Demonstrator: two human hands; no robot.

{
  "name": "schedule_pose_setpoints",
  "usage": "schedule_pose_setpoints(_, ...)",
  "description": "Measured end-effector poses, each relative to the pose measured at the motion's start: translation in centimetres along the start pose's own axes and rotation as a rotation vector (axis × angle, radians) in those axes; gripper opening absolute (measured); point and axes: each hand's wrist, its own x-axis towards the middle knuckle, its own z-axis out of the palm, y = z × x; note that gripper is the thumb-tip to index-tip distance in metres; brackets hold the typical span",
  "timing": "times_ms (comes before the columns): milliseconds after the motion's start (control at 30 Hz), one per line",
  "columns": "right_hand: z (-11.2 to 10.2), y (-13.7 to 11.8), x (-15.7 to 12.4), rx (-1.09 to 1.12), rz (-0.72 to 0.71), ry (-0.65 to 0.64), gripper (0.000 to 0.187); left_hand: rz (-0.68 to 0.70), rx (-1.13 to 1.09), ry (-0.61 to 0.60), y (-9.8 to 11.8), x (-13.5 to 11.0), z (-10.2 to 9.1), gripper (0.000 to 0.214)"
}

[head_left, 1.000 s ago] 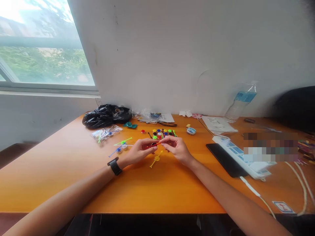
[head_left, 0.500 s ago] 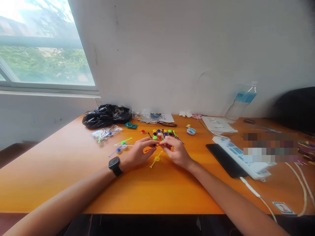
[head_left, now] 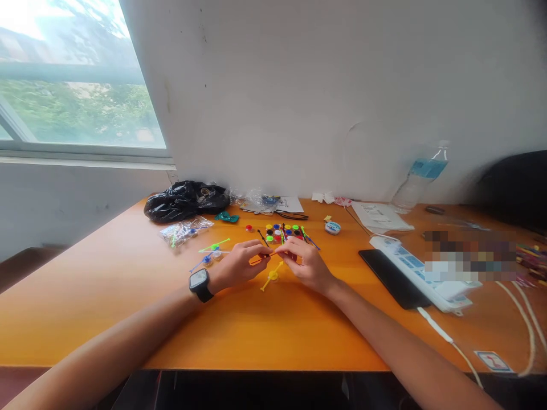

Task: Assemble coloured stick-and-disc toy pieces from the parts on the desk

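Step in hand, by my judgement: fitting small piece onto thin red stick [head_left: 265, 257], held low over bench [head_left: 128, 296]. Left hand [head_left: 239, 265] pinches one end of stick, right hand [head_left: 305, 263] closed on other end. Next move calls for fine, steady alignment between fingertips. Yellow stick [head_left: 271, 276] lies just below hands; coloured caps [head_left: 282, 232] just behind. Phone [head_left: 393, 278] well apart at right. Open room toward near bench edge.
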Motion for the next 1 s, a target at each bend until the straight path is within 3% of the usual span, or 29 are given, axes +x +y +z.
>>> schedule_pose_setpoints(133,0.1,-0.2,0.0,0.034,0.003,-0.018,0.025,-0.075,-0.137,0.051,0.4,0.1,-0.3,0.028)
schedule_pose_setpoints(300,-0.1,-0.1,0.4,0.063,0.029,0.074,0.021,-0.319,-0.617,-0.056,0.3,0.7,-1.2,0.030)
schedule_pose_setpoints(433,-0.3,-0.4,0.5,0.095,0.076,0.102,0.021,-0.436,-0.790,-0.024,0.2,1.2,-1.4,0.029)
schedule_pose_setpoints(533,-0.5,-1.1,0.2,0.109,0.123,0.125,0.028,-0.440,-0.823,0.020,0.4,1.3,-1.4,0.031)
schedule_pose_setpoints(733,-1.2,-1.6,-0.4,0.332,0.172,0.012,0.078,-0.432,-0.791,0.058,0.4,1.2,-1.4,0.030)
schedule_pose_setpoints(833,-1.5,-1.3,-0.3,0.488,0.250,-0.023,0.084,-0.444,-0.804,0.109,0.3,1.2,-1.5,0.031)
schedule_pose_setpoints(1000,-1.7,-0.6,0.3,0.492,0.298,0.126,0.071,-0.481,-0.786,0.109,0.2,1.2,-1.4,0.034)
